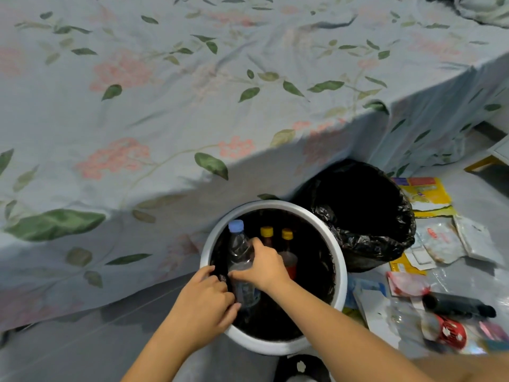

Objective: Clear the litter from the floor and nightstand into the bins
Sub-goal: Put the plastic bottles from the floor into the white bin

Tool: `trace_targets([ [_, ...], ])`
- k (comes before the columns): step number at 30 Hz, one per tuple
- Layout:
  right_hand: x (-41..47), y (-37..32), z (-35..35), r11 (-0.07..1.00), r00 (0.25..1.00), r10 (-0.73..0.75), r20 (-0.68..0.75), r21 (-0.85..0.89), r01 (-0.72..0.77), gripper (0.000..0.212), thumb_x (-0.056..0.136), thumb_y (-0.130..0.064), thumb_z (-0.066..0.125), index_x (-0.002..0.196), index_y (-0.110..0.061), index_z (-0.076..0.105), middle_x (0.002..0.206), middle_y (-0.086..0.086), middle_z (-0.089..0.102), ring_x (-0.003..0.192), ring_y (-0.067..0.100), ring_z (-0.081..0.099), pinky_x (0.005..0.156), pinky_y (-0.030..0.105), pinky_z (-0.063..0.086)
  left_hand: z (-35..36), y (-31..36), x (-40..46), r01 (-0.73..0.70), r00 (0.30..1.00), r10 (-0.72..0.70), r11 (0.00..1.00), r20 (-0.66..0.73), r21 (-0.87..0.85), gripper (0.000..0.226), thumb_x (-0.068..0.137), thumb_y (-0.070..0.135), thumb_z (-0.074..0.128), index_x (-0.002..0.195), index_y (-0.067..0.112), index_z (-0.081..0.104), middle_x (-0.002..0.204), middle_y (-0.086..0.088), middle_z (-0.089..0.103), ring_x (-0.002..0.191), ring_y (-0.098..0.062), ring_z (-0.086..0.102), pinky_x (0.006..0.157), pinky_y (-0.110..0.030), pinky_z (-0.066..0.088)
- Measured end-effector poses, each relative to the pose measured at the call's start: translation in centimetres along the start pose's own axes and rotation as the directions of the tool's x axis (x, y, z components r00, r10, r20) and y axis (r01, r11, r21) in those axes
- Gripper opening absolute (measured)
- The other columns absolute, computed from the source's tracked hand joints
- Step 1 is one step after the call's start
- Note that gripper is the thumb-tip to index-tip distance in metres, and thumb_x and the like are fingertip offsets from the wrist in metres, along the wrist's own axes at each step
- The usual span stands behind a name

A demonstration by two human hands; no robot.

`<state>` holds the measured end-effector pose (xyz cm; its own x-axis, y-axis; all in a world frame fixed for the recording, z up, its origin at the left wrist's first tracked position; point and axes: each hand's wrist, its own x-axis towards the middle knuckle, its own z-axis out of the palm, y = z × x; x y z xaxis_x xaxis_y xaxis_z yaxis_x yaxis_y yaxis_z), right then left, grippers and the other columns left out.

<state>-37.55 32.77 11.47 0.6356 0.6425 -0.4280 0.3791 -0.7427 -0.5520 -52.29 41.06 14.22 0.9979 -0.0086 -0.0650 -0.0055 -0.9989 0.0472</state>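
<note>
wide bed [192,92] filling most of the view, draped in a pale grey-blue cotton sheet printed with pink blossoms and green leaves. sheet wrinkled across the top, hanging over the near edge and the far right corner down toward the floor. crumpled pale bedding [484,9] bunched at the top right. smooth grey floor [91,334] below, faint straight seams crossing it, shadowed beside the bed. corner of a white panel with a yellow wooden edge [484,162] at far right. soft, even, cool light.
</note>
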Motion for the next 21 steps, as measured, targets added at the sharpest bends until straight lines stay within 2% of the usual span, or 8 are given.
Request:
trace_targets([
  [2, 0.2, -0.4, 0.8, 0.989, 0.999, 0.029, 0.019, -0.144, -0.026, 0.071, 0.066, -0.05, 0.077, 0.12, -0.019, 0.042, 0.116, 0.006, 0.062, 0.11, 0.029, 0.06, 0.084, 0.037, 0.049, 0.4, 0.0, 0.0, 0.004, 1.0, -0.005, 1.0, -0.023, -0.021, 0.037, 0.082, 0.046, 0.051, 0.052, 0.028, 0.062, 0.05, 0.014, 0.053, 0.057, -0.005, 0.053, 0.097, -0.031, 0.03],
  [4, 0.3, -0.3, 1.4, 0.978, 0.997, 0.073, 0.011, -0.195, -0.07, 0.074, 0.069, -0.051, 0.074, 0.125, -0.018, 0.039, 0.118, 0.008, 0.06, 0.111, 0.029, 0.059, 0.082, 0.037, 0.05, 1.0, 0.2, 0.0, 0.012, 0.999, -0.015, 0.998, -0.038, -0.057, 0.039, 0.085, 0.046, 0.05, 0.052, 0.028, 0.06, 0.051, 0.014, 0.051, 0.06, -0.004, 0.051, 0.1, -0.032, 0.028],
  [10, 0.7, 0.8, 1.7, 0.993, 0.995, 0.086, 0.054, -0.085, -0.081, 0.078, 0.071, -0.048, 0.074, 0.13, -0.014, 0.035, 0.125, 0.008, 0.057, 0.115, 0.029, 0.056, 0.088, 0.038, 0.051, 1.5, 0.2, 0.0, 0.034, 0.998, -0.039, 0.994, -0.047, -0.099, 0.036, 0.086, 0.04, 0.049, 0.054, 0.028, 0.059, 0.053, 0.015, 0.051, 0.063, -0.002, 0.048, 0.103, -0.029, 0.025],
  [13, -0.2, 1.5, 1.4, 1.0, 0.993, -0.01, 0.114, 0.011, 0.009, 0.082, 0.073, -0.043, 0.074, 0.135, -0.015, 0.028, 0.136, 0.008, 0.049, 0.12, 0.027, 0.053, 0.095, 0.041, 0.048, 1.1, 0.2, 0.2, 0.032, 0.998, -0.038, 0.993, -0.053, -0.11, 0.034, 0.086, 0.037, 0.05, 0.054, 0.028, 0.057, 0.053, 0.015, 0.051, 0.063, 0.0, 0.046, 0.104, -0.028, 0.023],
  [16, -1.2, 1.7, -0.9, 0.996, 0.991, -0.094, 0.099, 0.014, 0.093, 0.089, 0.077, -0.041, 0.067, 0.146, -0.018, 0.016, 0.148, 0.007, 0.035, 0.13, 0.028, 0.044, 0.103, 0.041, 0.042, 0.8, 0.3, 0.1, 0.024, 0.998, -0.031, 0.992, -0.056, -0.128, 0.032, 0.086, 0.034, 0.05, 0.055, 0.027, 0.057, 0.053, 0.014, 0.051, 0.063, -0.002, 0.045, 0.103, -0.028, 0.024],
  [18, -1.8, 1.6, -3.5, 0.994, 0.99, -0.112, 0.08, 0.001, 0.113, 0.083, 0.079, -0.042, 0.065, 0.146, -0.017, 0.022, 0.145, 0.007, 0.04, 0.13, 0.026, 0.045, 0.104, 0.039, 0.041, 0.8, 0.3, 0.0, 0.012, 0.998, -0.018, 0.994, -0.052, -0.106, 0.032, 0.086, 0.035, 0.05, 0.056, 0.026, 0.058, 0.054, 0.014, 0.052, 0.063, -0.002, 0.047, 0.102, -0.028, 0.025],
  [21, -3.0, 1.5, -9.4, 0.986, 0.981, -0.125, 0.148, -0.091, 0.14, 0.052, 0.085, -0.039, 0.062, 0.129, -0.014, 0.051, 0.122, 0.005, 0.062, 0.113, 0.02, 0.058, 0.091, 0.026, 0.046, 0.6, 0.0, 0.4, -0.002, 1.0, 0.002, 1.0, -0.002, -0.024, 0.031, 0.084, 0.04, 0.048, 0.058, 0.029, 0.061, 0.054, 0.015, 0.053, 0.06, -0.002, 0.05, 0.098, -0.028, 0.028],
])
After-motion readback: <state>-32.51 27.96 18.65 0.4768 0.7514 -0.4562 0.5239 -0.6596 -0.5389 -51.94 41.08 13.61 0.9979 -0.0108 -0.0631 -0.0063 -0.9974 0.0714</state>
